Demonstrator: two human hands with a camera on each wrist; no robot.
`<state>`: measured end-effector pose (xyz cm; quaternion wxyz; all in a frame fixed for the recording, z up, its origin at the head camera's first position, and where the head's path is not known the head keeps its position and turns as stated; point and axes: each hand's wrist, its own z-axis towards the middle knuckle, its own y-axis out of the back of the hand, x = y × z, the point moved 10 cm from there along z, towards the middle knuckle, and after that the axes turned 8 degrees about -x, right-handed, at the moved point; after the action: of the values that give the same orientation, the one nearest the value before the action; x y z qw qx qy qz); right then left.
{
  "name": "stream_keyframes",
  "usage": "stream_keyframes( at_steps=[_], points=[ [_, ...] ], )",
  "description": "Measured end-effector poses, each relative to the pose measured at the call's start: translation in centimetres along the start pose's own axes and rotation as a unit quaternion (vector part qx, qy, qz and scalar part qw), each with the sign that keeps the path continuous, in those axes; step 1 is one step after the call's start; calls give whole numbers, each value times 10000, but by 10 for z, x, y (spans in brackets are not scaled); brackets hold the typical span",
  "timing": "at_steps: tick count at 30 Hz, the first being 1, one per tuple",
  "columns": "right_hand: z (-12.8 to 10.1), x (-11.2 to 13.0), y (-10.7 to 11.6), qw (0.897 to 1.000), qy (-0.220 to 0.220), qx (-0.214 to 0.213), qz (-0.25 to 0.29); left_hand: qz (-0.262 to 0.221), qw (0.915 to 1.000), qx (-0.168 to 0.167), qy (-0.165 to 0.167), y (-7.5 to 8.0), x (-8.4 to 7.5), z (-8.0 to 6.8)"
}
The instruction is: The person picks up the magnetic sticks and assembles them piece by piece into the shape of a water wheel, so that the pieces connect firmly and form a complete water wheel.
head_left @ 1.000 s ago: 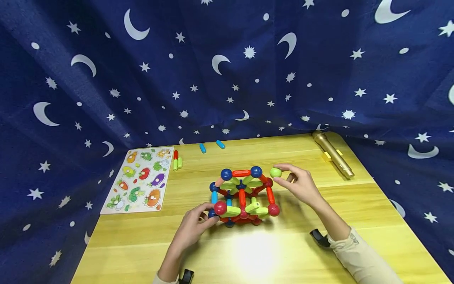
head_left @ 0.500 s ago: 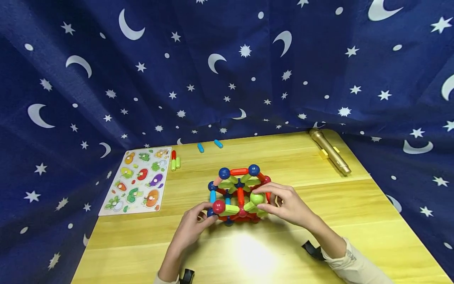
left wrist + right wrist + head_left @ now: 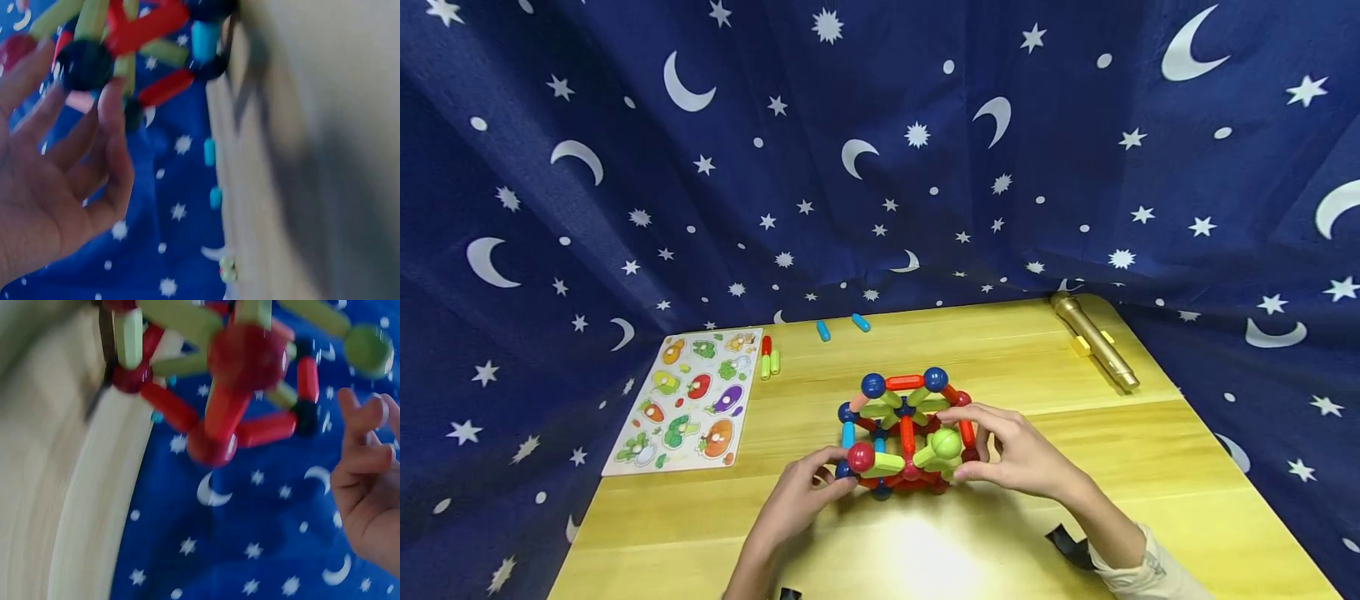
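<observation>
A frame of magnetic rods and balls stands on the table, built from red, lime green, blue and pink pieces. My left hand holds its near left corner, thumb and fingertips around a dark blue ball. A lime green ball sits at the end of a green rod jutting toward the front. Around that ball, my right hand has its thumb and forefinger spread. In the right wrist view, the fingertips are apart from the green ball.
At the left lies a vegetable puzzle board; beside it are a red rod and two green rods. Two blue rods lie at the back edge. A gold microphone rests at back right. A starry curtain surrounds the table.
My right hand has carried the green ball leftward to the tip of the front green rod, then loosened its fingers from it. The left hand has stayed at its corner.
</observation>
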<state>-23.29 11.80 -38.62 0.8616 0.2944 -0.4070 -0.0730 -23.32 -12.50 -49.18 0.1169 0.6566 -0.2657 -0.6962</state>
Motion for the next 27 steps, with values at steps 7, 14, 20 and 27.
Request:
stream_keyframes(
  at_steps=[7,14,20,27],
  points=[
    [9,-62,39,9866,-1202,-1093,123,52,10000,-11,-23,43,13,11],
    [5,-123,15,9734,-2231,-505,-111,1837,9649,-1796,547,124,65,92],
    [6,-127,-5,9731,-2302,-61,-52,2884,9272,-2107,1126,146,112,144],
    [7,-124,-7,9712,-2382,61,-73,3236,9229,-1876,915,138,124,162]
  ],
)
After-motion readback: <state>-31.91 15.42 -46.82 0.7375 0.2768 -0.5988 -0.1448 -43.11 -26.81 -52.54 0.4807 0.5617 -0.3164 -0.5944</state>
